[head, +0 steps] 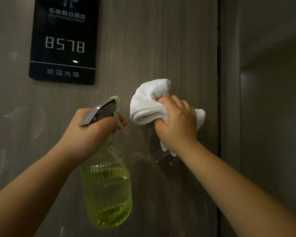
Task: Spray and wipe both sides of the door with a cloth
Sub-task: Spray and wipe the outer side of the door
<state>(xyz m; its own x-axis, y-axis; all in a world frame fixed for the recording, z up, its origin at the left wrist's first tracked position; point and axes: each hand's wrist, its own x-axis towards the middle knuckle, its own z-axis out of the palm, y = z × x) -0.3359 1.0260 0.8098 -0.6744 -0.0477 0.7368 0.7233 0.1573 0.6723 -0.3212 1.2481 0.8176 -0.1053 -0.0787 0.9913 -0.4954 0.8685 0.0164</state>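
A brown wood-grain door panel [169, 45] fills the middle of the view. My right hand [177, 123] grips a bunched white cloth [147, 103] and presses it against the panel. My left hand [94, 132] holds a clear green spray bottle [108, 190] by its neck, a finger on the trigger, nozzle pointing at the panel just left of the cloth. The bottle holds yellow-green liquid, roughly half full. Wet droplets and streaks show on the panel below the cloth.
A black room-number sign [63, 40] reading 8578 hangs at the upper left on a glossy grey wall [9, 100]. A dark vertical gap [218, 100] and a grey frame [230, 82] run down the right, with another grey surface beyond.
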